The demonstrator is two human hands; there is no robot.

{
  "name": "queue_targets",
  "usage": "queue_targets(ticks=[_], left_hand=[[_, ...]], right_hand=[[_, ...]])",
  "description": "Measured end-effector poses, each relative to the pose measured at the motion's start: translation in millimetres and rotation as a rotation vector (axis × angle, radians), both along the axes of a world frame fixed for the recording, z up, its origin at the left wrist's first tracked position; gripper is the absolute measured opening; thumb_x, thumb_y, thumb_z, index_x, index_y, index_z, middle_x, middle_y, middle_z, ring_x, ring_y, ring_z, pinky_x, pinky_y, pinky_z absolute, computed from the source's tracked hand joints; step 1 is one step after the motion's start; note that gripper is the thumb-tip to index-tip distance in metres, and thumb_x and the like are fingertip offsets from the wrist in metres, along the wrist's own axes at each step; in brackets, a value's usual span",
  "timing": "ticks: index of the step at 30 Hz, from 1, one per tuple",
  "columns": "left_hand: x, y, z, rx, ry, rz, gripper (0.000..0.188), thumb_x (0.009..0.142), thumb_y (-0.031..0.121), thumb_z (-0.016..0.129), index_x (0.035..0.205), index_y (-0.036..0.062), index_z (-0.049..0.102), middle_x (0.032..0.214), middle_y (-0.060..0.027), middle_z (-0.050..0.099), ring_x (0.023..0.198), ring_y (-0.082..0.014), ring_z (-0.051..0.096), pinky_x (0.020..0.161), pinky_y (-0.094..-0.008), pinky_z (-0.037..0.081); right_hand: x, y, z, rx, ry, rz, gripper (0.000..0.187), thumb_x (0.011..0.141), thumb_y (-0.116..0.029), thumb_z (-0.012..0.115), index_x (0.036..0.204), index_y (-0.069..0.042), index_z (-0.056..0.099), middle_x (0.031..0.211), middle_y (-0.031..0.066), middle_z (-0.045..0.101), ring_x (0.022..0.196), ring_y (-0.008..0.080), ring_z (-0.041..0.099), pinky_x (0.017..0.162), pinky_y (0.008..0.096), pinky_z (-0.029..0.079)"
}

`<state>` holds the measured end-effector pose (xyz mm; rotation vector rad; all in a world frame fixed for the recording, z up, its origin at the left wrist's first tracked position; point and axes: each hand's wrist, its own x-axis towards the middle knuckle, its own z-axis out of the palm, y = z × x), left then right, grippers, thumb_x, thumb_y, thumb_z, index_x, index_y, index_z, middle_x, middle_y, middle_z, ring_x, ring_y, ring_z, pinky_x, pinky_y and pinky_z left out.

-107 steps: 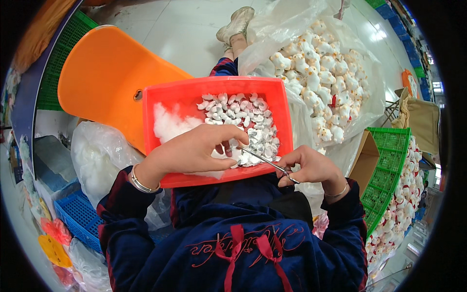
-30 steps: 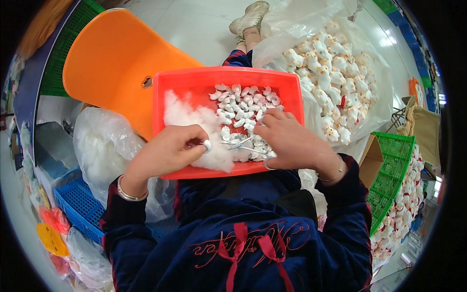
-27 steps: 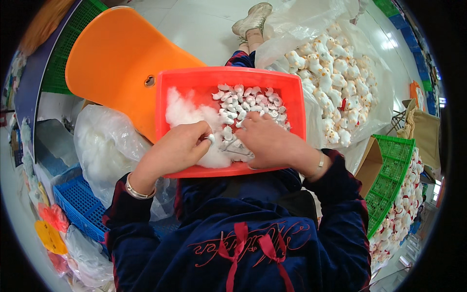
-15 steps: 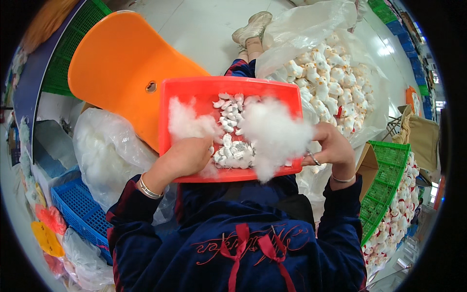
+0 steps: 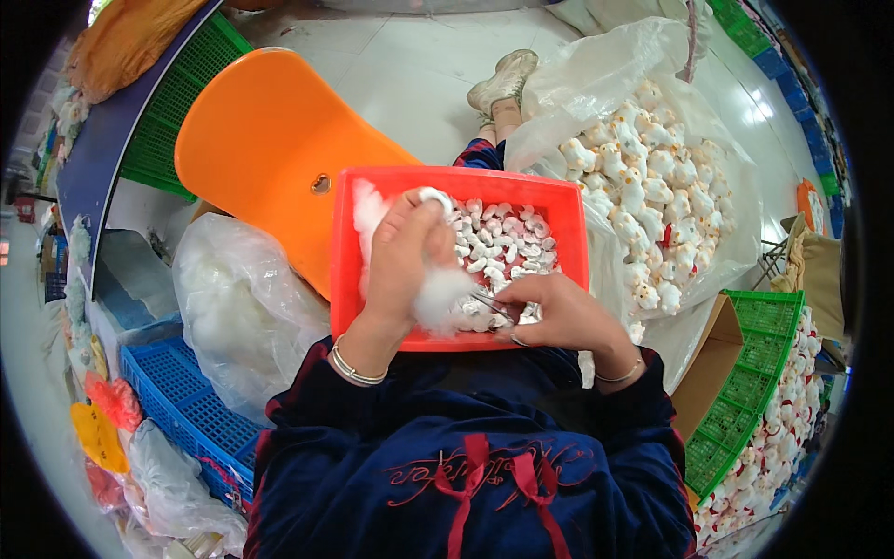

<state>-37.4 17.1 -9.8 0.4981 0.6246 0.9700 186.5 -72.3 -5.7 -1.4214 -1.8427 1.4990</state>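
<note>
Two hands worked over the lap-held red tray (image 5: 570,228): left hand (image 5: 402,261) pinched a small white toy (image 5: 434,197) with stuffing (image 5: 440,296), right hand (image 5: 559,317) clamped on slim metal tweezers (image 5: 484,305).

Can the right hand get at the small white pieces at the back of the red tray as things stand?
Probably yes. The right hand rests at the near edge of the red tray, holding a thin metal tool. The white pieces lie open just ahead, uncovered; the left hand, with a stuffing tuft, sits off to the side.
</note>
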Motion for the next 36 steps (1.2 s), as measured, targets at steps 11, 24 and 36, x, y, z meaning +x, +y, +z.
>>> queue_targets(ticks=[11, 24, 36], left_hand=[[20, -9, 0, 0.036, 0.177, 0.135, 0.012, 0.102, 0.013, 0.057, 0.11, 0.0047, 0.062, 0.074, 0.005, 0.052, 0.063, -0.0035, 0.045, 0.057, -0.0203, 0.039], [16, -13, 3, 0.197, 0.413, 0.048, 0.016, 0.095, 0.005, 0.069, 0.11, 0.0014, 0.068, 0.097, 0.0001, 0.069, 0.083, -0.0048, 0.061, 0.077, -0.0212, 0.05], [21, -16, 1, 0.243, 0.61, 0.072, 0.013, 0.095, 0.007, 0.072, 0.105, -0.0017, 0.073, 0.097, -0.0018, 0.072, 0.088, -0.0059, 0.063, 0.081, -0.0212, 0.051]], right_hand=[[2, -8, 41, 0.518, -0.43, 0.015, 0.068, 0.065, -0.031, 0.089, 0.121, -0.003, 0.063, 0.119, 0.0177, 0.06, 0.115, 0.0387, 0.054, 0.103, 0.0457, 0.043], [46, -31, 39, 0.393, -0.186, -0.434, 0.033, 0.075, -0.009, 0.085, 0.106, -0.004, 0.073, 0.088, 0.0062, 0.068, 0.081, 0.0212, 0.062, 0.077, 0.0357, 0.05], [29, -30, 43, 0.525, -0.431, -0.209, 0.036, 0.077, -0.02, 0.083, 0.109, -0.008, 0.073, 0.092, 0.0119, 0.067, 0.093, 0.0335, 0.063, 0.08, 0.0449, 0.052]])
